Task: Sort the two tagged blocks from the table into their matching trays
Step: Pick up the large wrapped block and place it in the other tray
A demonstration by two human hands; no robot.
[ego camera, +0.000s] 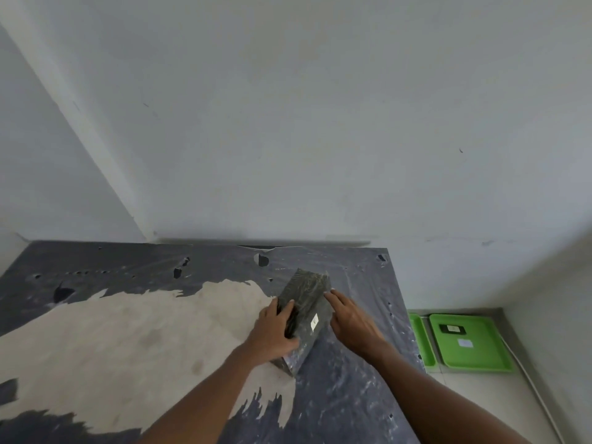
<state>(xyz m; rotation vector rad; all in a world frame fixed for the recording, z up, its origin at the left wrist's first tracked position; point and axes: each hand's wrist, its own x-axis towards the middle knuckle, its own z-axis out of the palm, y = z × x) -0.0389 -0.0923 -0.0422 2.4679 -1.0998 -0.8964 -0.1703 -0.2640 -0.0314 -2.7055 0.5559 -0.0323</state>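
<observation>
A dark plastic-wrapped block [306, 294] with a small white tag lies tilted on the table [128, 331] near its right side. My left hand [274, 330] clasps its left long side, fingers wrapped over the top edge. My right hand [350, 320] presses flat against its right side, fingers stretched along it. On the floor to the right lie two green trays: one [469, 342] carries a dark tag and a pale label, the other [421, 339] is mostly hidden by the table edge. Only one block is in view.
The table's dark covering is torn, with a large bare pale patch at the left and small holes near the back. White walls meet in a corner behind the table. A pale cable [531, 382] runs along the floor by the right wall.
</observation>
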